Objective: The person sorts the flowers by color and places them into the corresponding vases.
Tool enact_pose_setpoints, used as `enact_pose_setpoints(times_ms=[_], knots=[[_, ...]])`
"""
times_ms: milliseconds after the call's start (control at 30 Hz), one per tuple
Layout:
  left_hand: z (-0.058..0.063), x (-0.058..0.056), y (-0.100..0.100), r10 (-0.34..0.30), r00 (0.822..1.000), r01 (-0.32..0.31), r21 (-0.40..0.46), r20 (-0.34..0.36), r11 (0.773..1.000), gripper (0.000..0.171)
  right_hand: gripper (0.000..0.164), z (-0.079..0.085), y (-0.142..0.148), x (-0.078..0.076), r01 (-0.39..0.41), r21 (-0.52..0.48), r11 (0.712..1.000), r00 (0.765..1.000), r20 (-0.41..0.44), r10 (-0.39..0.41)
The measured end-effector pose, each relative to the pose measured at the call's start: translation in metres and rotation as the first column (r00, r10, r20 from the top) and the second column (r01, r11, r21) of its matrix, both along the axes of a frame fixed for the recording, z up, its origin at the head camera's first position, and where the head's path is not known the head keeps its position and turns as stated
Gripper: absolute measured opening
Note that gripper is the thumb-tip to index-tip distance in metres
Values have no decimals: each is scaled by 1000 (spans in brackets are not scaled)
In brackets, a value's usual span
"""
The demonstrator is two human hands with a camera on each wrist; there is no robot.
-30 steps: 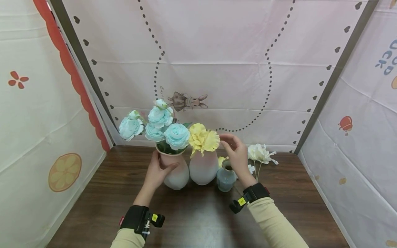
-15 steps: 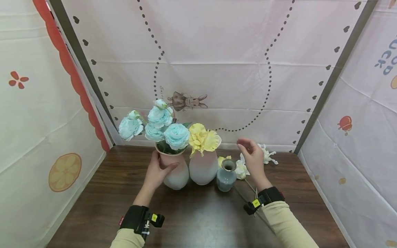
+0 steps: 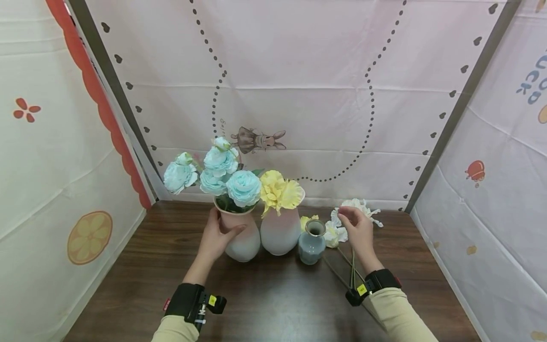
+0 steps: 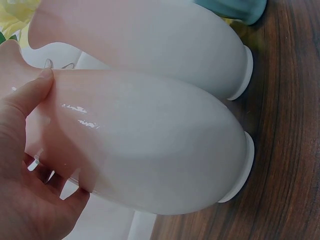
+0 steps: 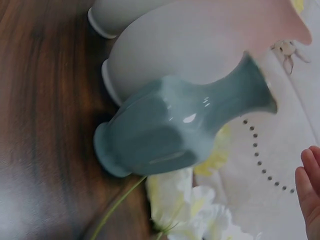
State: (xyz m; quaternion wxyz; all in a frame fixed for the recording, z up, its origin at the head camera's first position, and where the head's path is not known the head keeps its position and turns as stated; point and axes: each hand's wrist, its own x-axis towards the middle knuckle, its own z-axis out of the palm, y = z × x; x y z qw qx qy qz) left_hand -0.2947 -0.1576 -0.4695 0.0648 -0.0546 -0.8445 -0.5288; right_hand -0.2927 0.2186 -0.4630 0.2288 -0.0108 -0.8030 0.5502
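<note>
My left hand grips the left pink-and-white vase just below its rim, thumb on one side and fingers round the other in the left wrist view. Light-blue flowers fill that vase's mouth. Beside it stands a matching vase with a yellow flower in it. My right hand holds nothing that shows and hovers over white flowers, its fingers loosely bent. Only some fingers show in the right wrist view. A small blue-grey vase with no flower in it stands upright to its left.
Long green stems lie on the dark wooden table, partly under the right wrist. A bit of a yellow flower shows behind the small vase. Printed cloth walls enclose the back and both sides.
My right hand has left the yellow flower, moving right and then lower to the white flowers. The left hand stays on its vase, and the vases have not moved.
</note>
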Motion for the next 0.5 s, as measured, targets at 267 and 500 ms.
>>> enact_pose_setpoints(times_ms=[267, 500], knots=[[0, 1, 0, -3, 1000, 3, 7, 4, 1000, 97, 25, -20, 6, 9, 18, 136, 991, 987, 157, -40], [0, 1, 0, -6, 1000, 6, 11, 4, 1000, 96, 25, -37, 8, 14, -46, 193, 980, 962, 272, -9]])
